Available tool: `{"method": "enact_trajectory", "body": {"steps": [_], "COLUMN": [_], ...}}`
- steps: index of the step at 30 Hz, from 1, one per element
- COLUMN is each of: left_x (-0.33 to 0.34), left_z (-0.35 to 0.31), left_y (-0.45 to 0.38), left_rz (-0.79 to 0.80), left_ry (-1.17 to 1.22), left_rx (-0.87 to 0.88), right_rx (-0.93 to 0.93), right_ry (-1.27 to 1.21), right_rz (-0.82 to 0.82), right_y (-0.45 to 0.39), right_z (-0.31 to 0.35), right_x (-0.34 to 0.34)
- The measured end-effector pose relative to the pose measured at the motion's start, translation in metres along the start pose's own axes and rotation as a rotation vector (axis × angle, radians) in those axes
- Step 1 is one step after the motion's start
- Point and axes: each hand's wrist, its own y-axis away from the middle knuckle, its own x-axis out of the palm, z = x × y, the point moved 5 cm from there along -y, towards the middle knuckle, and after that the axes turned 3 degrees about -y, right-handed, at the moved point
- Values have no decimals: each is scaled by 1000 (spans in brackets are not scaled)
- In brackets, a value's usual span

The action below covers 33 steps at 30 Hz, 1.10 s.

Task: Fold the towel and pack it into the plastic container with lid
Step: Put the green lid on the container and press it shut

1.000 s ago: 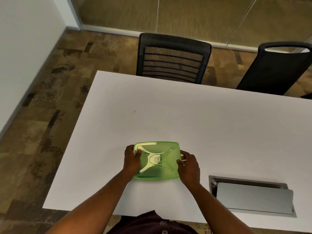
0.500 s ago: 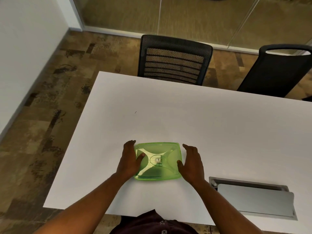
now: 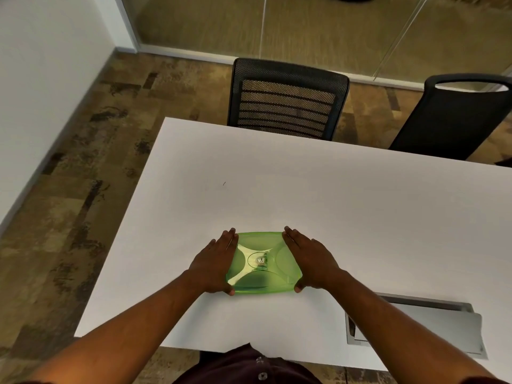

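Note:
A translucent green plastic container (image 3: 263, 266) with its lid on sits on the white table (image 3: 304, 195), near the front edge. My left hand (image 3: 214, 263) lies flat against its left side, fingers straight, thumb at the near left corner. My right hand (image 3: 309, 260) lies flat against the right side in the same way, thumb at the near right corner. A pale shape shows faintly through the lid. No towel is plainly visible.
A grey cable hatch (image 3: 415, 328) is set into the table at the near right. Two black chairs (image 3: 285, 101) (image 3: 454, 117) stand at the far edge. The table's left edge drops to a patterned floor, with a white wall beyond.
Both hands went from gripping the container's sides with curled fingers to lying flat with straight fingers along its sides. The container stays in place.

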Motion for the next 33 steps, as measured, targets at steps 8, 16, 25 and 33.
{"method": "enact_trajectory", "body": {"steps": [8,16,25,33], "left_x": [-3,-9,-20,-21], "left_z": [-6,-17,-32,-39], "left_y": [1,-3,-13,-21], "left_rz": [-12,50,74,-30], "left_ry": [35,-146,-71,-50], "left_rx": [-31,-69,-11,50], "right_rx": [-12,24,-19,-98], "right_ry": [-9,25,123,30], "right_rz": [-13,19,16,-9], "right_y": [-1,-6,-24,-32], "right_z": [2,12,39,46], "right_x": [0,-4,3,5]}}
